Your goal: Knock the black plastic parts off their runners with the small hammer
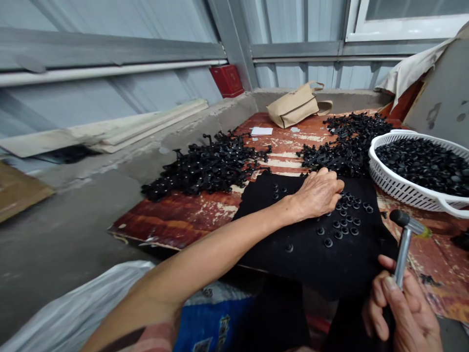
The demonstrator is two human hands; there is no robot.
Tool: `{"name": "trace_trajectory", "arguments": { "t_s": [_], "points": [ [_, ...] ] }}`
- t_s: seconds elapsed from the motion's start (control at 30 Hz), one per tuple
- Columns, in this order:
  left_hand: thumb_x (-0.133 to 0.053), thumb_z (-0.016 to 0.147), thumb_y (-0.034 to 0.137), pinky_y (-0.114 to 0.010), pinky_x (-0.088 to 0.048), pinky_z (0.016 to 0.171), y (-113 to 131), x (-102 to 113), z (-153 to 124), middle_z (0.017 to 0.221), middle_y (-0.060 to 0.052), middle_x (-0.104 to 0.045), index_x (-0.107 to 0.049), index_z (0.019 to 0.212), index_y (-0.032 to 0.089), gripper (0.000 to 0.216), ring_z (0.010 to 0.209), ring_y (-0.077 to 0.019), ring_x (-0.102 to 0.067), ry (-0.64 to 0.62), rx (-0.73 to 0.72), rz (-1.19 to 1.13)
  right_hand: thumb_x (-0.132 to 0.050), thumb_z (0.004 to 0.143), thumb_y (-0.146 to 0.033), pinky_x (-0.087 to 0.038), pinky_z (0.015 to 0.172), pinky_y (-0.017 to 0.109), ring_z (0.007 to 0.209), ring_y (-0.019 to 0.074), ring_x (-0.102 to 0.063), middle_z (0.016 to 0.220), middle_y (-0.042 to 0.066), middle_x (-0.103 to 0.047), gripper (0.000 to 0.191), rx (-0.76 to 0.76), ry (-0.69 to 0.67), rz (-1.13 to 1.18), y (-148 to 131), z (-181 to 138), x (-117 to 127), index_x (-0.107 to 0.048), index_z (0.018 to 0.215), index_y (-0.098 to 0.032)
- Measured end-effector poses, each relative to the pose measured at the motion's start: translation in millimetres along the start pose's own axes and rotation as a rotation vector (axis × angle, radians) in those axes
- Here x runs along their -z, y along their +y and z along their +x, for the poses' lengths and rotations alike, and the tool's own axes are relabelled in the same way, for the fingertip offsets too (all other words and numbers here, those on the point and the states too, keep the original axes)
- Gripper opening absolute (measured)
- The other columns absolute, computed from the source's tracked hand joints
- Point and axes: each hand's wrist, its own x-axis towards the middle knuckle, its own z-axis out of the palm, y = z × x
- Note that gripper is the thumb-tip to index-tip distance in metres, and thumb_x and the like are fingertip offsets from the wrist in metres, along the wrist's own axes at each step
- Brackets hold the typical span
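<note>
In my right hand (406, 305) is a small hammer (404, 249), held by its handle with the head up; one end of the head is black, the other yellowish. My left hand (319, 193) reaches over a black cloth (271, 264), fingers curled down beside the far edge. Whatever those fingers hold is hidden behind the hand. Several small round black discs with raised centres (343, 222) lie scattered on the cloth below and right of the left hand. Just beyond it spreads a pile of black plastic parts (340, 151).
Another heap of black parts (208, 166) covers the table's left side. A white plastic basket (399, 188) full of black discs stands at right. Farther back are a beige bag (293, 105), a white paper (261, 131) and a red box (227, 80) on the ledge.
</note>
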Motion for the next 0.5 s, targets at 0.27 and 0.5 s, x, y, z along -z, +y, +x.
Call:
{"name": "trace_trajectory", "arguments": {
  "t_s": [0.27,0.5],
  "points": [
    [-0.047,0.083,0.016,-0.036,-0.037,0.074,15,2,15,0.091,-0.006,-0.06,-0.061,0.082,0.018,0.014,0.091,-0.0216,-0.049,-0.054,0.001,-0.026,-0.06,0.087,-0.042,-0.038,0.035,0.022,0.034,0.0058,-0.041,0.064,-0.008,-0.048,0.035,-0.011,-0.017,0.017,1,1,2,-0.052,0.115,-0.024],
    [-0.044,0.083,0.015,-0.038,-0.04,0.077,17,6,19,0.093,-0.007,-0.061,-0.058,0.081,0.016,0.014,0.091,-0.0219,-0.05,-0.13,0.026,-0.045,-0.059,0.088,-0.042,-0.038,0.035,0.021,0.033,0.0045,-0.04,0.064,-0.008,-0.048,0.031,-0.003,0.004,0.007,1,0,0,-0.053,0.113,-0.025]
  ]
}}
